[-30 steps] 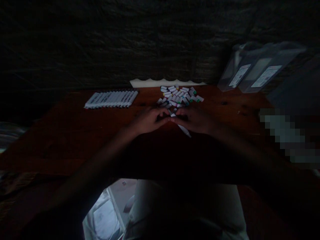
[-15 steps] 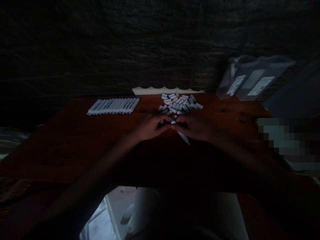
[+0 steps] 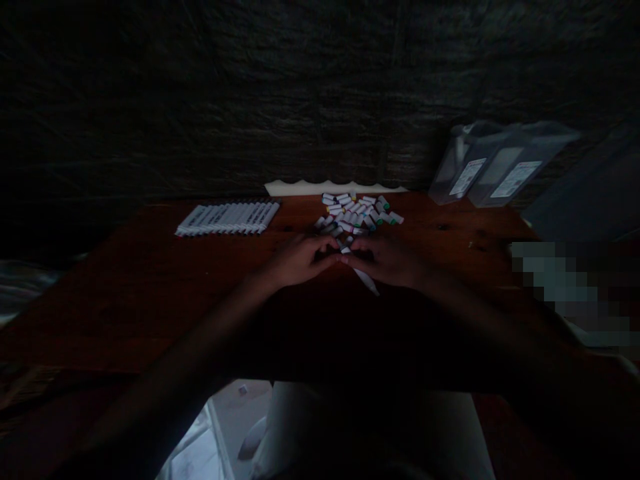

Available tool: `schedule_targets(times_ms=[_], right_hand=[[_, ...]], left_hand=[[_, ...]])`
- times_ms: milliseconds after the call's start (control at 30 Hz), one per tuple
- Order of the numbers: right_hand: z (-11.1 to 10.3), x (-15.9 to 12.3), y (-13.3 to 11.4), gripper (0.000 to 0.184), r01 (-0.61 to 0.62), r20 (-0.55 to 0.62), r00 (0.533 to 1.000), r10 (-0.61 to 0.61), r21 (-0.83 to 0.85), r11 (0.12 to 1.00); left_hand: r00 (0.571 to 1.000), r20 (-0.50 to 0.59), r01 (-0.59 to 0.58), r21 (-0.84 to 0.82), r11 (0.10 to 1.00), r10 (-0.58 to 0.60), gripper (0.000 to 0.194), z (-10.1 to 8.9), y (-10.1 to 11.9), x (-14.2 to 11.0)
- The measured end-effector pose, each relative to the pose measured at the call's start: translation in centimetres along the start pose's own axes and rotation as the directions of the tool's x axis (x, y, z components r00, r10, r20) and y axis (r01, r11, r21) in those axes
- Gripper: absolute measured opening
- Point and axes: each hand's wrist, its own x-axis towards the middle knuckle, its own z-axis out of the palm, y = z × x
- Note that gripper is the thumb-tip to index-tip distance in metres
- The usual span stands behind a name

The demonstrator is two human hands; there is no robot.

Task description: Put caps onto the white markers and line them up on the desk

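In the dim light, my left hand [image 3: 305, 257] and my right hand [image 3: 393, 260] meet over the table, thumb tips close together. Between the fingertips of both hands is a white marker [image 3: 367, 281]; its tapered end sticks out below my right hand toward me. The fingers partly hide its far end. Just beyond them lies a loose pile of short white marker caps [image 3: 357, 213] with coloured ends. Off to the left, a row of white markers [image 3: 227, 219] lies side by side.
A white strip with a wavy edge [image 3: 330, 189] stands along the back of the wooden table [image 3: 150, 287], against the dark wall. Two clear plastic cases [image 3: 505, 167] with labels stand at the back right. A blurred-out pale patch [image 3: 555, 273] is beyond the right edge.
The view has tipped slightly, so things sit a little lower. Both hands keep the same hold on the marker, and the cap pile and marker row look unchanged.
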Motion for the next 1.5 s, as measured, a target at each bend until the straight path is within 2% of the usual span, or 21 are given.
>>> schedule_targets(times_ms=[267, 700, 1000, 1500], right_hand=[[0.0, 0.1, 0.0, 0.037, 0.022, -0.010, 1.000, -0.022, -0.007, 1.000], [0.2, 0.0, 0.0, 0.031, 0.049, -0.034, 0.998, -0.049, -0.023, 0.999], [0.3, -0.2, -0.2, 0.029, 0.073, -0.055, 0.996, -0.077, -0.081, 0.994], [0.3, -0.2, -0.3, 0.028, 0.042, -0.054, 0.997, -0.048, -0.117, 0.992]], left_hand=[[0.999, -0.016, -0.028, -0.012, 1.000, 0.028, 0.024, 0.3, -0.3, -0.1], [1.000, -0.008, -0.004, 0.013, 1.000, 0.004, 0.023, 0.1, -0.1, -0.1], [0.999, 0.045, 0.010, 0.035, 0.999, -0.012, 0.024, -0.2, 0.4, -0.2], [0.997, 0.066, 0.030, 0.033, 0.999, -0.033, 0.030, -0.3, 0.6, -0.3]])
